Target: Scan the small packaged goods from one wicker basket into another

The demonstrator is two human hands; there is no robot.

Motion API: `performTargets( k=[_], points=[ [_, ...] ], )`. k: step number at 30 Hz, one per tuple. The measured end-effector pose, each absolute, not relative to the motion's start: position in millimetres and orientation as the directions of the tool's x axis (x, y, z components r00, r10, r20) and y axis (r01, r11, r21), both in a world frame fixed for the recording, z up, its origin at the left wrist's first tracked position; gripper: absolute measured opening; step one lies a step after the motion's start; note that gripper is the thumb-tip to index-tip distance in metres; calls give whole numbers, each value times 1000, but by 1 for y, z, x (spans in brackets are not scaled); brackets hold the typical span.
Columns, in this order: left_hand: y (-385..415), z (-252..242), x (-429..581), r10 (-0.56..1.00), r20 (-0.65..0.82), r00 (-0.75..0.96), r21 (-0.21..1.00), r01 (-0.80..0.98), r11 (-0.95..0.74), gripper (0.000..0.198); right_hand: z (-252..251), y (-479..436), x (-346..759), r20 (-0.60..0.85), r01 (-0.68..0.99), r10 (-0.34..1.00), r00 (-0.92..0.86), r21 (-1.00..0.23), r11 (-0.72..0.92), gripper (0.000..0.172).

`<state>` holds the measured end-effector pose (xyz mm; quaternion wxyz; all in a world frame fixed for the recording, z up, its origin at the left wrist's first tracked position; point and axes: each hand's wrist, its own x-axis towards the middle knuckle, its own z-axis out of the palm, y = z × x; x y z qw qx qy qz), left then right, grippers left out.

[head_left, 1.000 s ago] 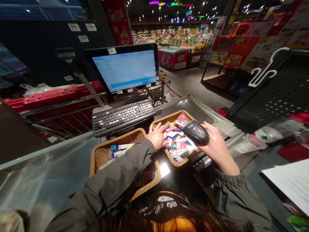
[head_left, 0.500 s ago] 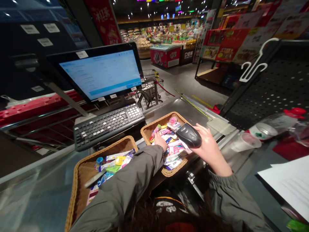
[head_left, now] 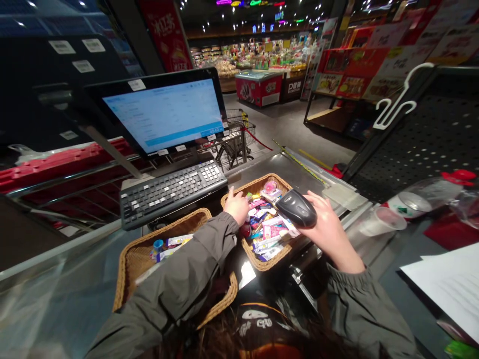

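Observation:
In the head view, my right hand [head_left: 327,229] is wrapped round a black handheld barcode scanner [head_left: 297,208], holding it over the right side of a wicker basket [head_left: 267,265]. Small packaged sweets [head_left: 271,232] in colourful wrappers fill that basket. At its left rim is my left hand [head_left: 236,207], fingers apart and nothing visible in them; its underside is hidden. A second wicker basket [head_left: 125,269] lies under my left forearm, which covers much of it. Several wrapped packets [head_left: 174,245] and a small blue cup-shaped piece [head_left: 158,245] show inside.
Behind the baskets are a black keyboard [head_left: 174,192] and a monitor [head_left: 164,114]. To the right are a clear plastic cup [head_left: 383,222], a bottle with a red cap [head_left: 458,177] and white papers [head_left: 445,284]. A white hanger [head_left: 396,104] hangs from the black perforated panel.
My left hand has drawn out from among the sweets, left to the basket's rim, and its fingers have spread. My right hand still holds the scanner. The whole view has shifted slightly.

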<state>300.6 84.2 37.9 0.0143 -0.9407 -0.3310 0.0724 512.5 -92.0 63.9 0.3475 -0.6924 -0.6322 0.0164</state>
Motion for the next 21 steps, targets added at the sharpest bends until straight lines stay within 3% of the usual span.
performTargets(
  k=[4, 8, 12, 21],
  points=[
    [91, 59, 260, 560, -80, 825, 11, 563, -827, 18, 69, -95, 501, 454, 884, 881, 137, -458, 98, 32],
    [91, 69, 219, 657, -10, 754, 176, 648, -741, 5, 75, -96, 486, 477, 896, 874, 93, -423, 135, 31],
    [83, 80, 188, 780, 38, 625, 306, 735, -604, 13, 83, -95, 465, 492, 900, 871, 18, -387, 200, 32],
    [53, 110, 139, 842, 293, 453, 288, 798, -529, 18, 104, -91, 400, 545, 863, 813, -206, -290, 414, 39]
  ],
)
